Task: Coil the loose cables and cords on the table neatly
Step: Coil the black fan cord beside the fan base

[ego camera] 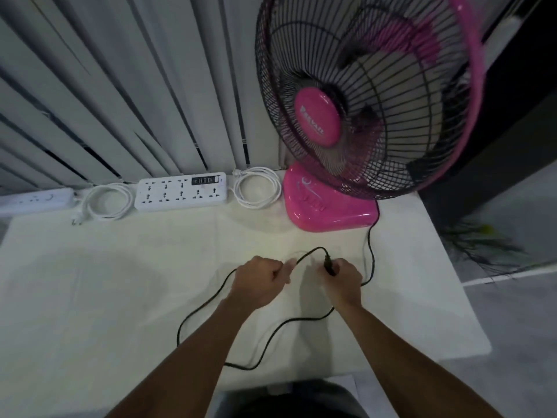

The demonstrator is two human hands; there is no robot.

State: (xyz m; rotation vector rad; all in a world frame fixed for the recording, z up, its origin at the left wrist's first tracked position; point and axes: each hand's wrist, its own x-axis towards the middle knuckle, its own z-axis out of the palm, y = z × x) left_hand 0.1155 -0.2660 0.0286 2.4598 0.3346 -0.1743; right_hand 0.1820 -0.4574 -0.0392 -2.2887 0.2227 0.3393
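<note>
Right hand [343,280] grip curled round the black plug [328,265], left hand [259,282] grip pinching the black cord [301,319] just beside it, the rest of the cord looping loose mid-table [120,282] toward the near edge and up to the pink fan [319,203] at the far right corner.
</note>
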